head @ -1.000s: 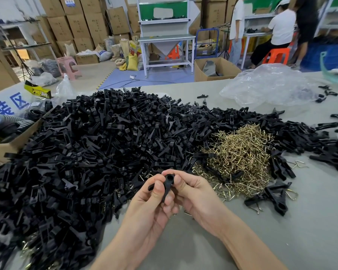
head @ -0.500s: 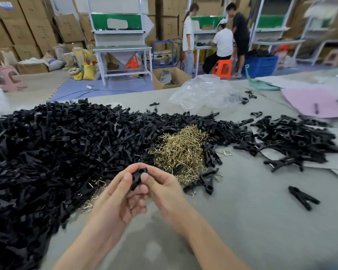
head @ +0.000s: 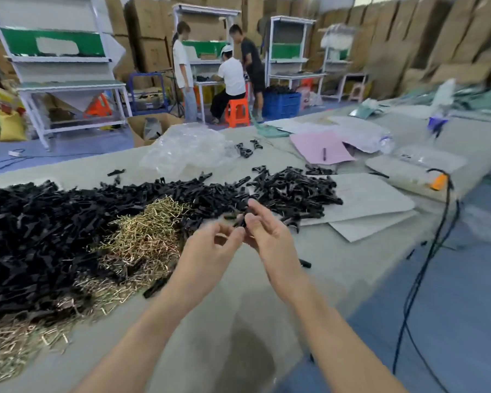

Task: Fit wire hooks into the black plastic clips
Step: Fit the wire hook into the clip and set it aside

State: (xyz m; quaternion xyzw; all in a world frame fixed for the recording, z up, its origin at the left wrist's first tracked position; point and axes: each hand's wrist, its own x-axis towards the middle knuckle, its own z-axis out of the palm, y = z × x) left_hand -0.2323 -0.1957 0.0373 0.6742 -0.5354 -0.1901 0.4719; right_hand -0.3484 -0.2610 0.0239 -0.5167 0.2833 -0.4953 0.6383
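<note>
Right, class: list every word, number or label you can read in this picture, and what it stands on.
No text can be read here.
Cardboard boxes: any print is too blurred.
Green board: its white patch shows nothing legible.
White sheet: faint marks, too blurred to read.

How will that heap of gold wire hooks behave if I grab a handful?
The wire hooks lie tangled in a loose heap, so a handful would probably lift in clumps, dragging neighbours. They look thin, so likely light. Strays scattered on the table suggest they shed easily.
</note>
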